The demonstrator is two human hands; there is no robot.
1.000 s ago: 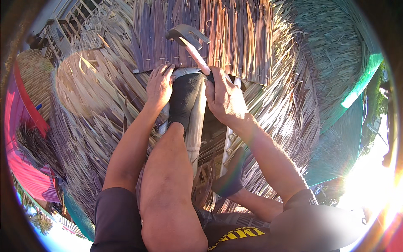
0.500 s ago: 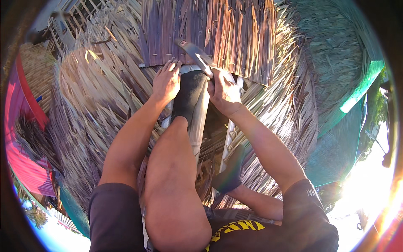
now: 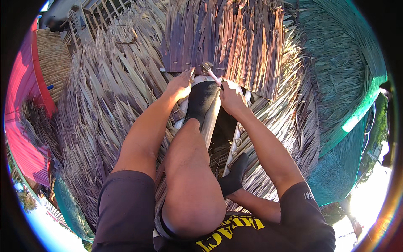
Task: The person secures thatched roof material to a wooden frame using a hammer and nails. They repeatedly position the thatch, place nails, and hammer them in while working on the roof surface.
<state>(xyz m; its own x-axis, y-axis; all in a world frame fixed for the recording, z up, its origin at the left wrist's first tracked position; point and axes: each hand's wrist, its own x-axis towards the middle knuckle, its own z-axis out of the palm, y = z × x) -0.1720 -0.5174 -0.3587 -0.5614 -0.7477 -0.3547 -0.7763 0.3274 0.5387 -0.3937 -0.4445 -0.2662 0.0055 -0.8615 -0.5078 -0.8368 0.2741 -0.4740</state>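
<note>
My right hand (image 3: 231, 98) is closed round the handle of a hammer (image 3: 215, 78). The hammer's head is up at the lower edge of a reddish-brown palm-leaf thatch panel (image 3: 222, 40). At the same edge, just left of the hammer head, my left hand (image 3: 179, 86) has its fingers drawn together; whatever they pinch is too small to make out. Between my hands, my foot in a black sock (image 3: 202, 97) rests against a wooden pole (image 3: 213, 119).
Older dry thatch (image 3: 105, 96) slopes away on both sides. A dark gap (image 3: 222, 132) opens between the poles, with my other socked foot (image 3: 236, 176) beside it. Green netting (image 3: 357, 113) covers thatch at the right; a red metal roof (image 3: 29, 126) lies at the left.
The hammer has come down from a raised, tilted position to the panel's edge. My left hand's fingers have left their flat position on the panel and drawn together. The view has shifted slightly.
</note>
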